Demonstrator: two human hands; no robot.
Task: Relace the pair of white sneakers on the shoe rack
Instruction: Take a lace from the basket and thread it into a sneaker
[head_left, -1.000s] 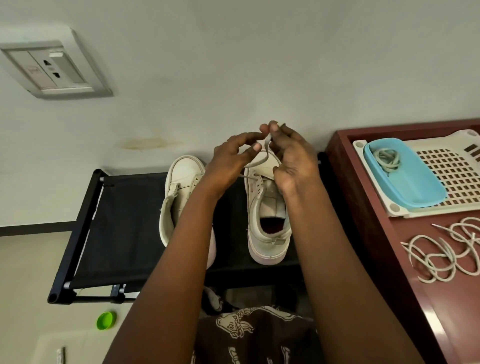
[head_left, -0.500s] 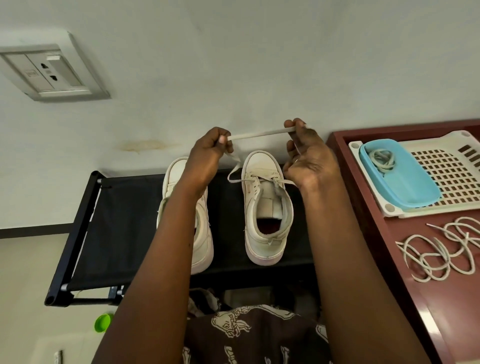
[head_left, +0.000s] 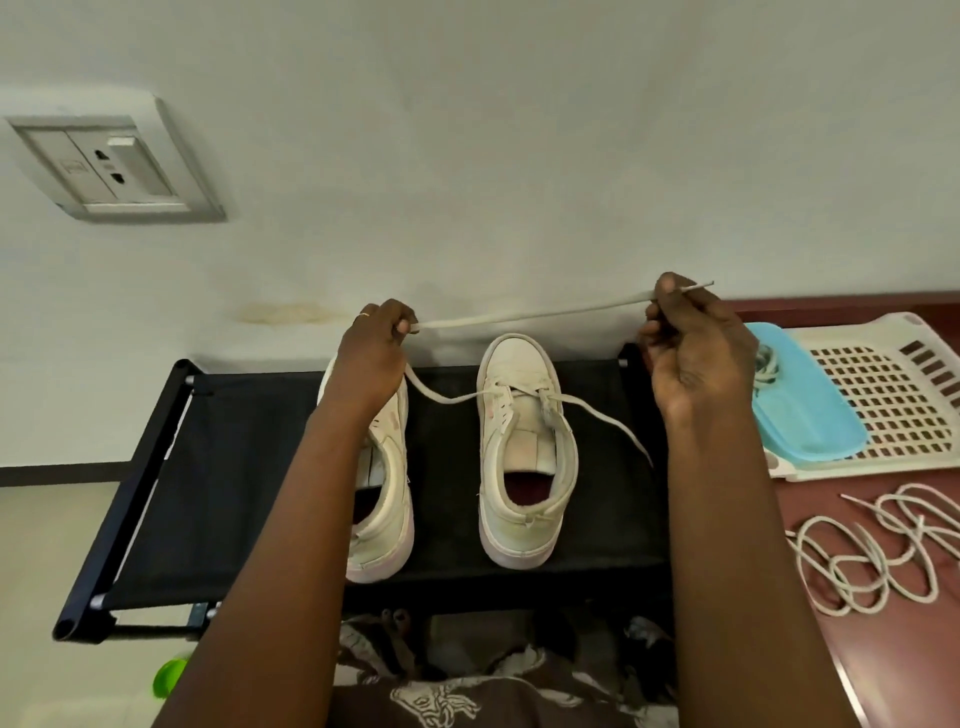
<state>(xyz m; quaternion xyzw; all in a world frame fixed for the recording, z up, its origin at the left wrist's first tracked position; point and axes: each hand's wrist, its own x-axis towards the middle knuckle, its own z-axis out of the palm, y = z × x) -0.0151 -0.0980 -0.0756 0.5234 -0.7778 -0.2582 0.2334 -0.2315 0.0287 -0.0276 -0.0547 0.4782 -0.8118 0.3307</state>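
Two white sneakers stand on the black shoe rack (head_left: 249, 467), toes to the wall. The right sneaker (head_left: 524, 447) has a white lace (head_left: 530, 314) threaded through its lowest eyelets. My left hand (head_left: 376, 353) pinches that lace above the left sneaker (head_left: 387, 499), which my forearm partly hides. My right hand (head_left: 693, 343) pinches the lace near its tip, up by the wall. Between my hands the lace runs taut. A slack end trails from the eyelets to the right over the rack.
A dark red table (head_left: 914, 649) stands on the right with a white perforated tray (head_left: 883, 395), a blue dish (head_left: 800, 395) holding a coiled lace, and a loose cord-like lace (head_left: 878, 551). A wall socket (head_left: 109, 161) is upper left. A green cap (head_left: 169, 675) lies on the floor.
My hands have moved apart from over the right sneaker's toe, drawing the lace out into a long taut span. The left hand went left, the right hand went right.
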